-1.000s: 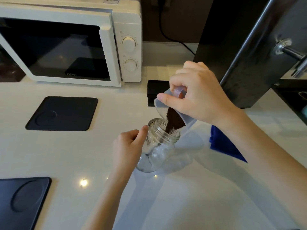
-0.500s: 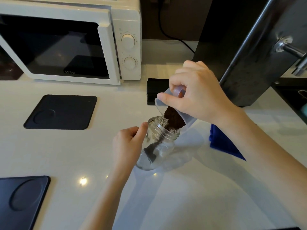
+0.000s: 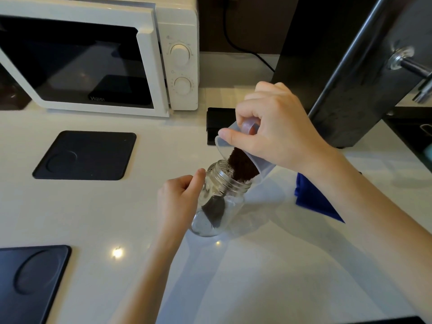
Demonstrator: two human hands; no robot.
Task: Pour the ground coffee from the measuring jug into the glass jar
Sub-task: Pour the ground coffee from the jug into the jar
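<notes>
Two hands busy mid-worktop: right hand [image 3: 278,129] fingers clamp measuring jug [image 3: 261,166] handle, tipped w/ ground coffee [image 3: 243,166] over glass jar [image 3: 222,199]; left hand [image 3: 180,204] grips jar's side. Jug light, rigid; jar slick, breakable, probably best held around body.

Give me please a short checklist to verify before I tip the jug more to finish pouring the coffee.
1. Jar steadied: ok. The left hand holds the glass jar at its side.
2. Jug held firmly: ok. The right hand grips the measuring jug, which is tilted toward the jar.
3. Jug lip over the jar mouth: ok. The ground coffee slides straight into the opening.
4. Spill on the counter: ok, none visible around the jar.
5. Room left in the jar: ok. Only a small dark heap lies at the bottom.
6. Jar standing flat: cannot tell; it looks tilted, but the wide-angle view distorts.
</notes>
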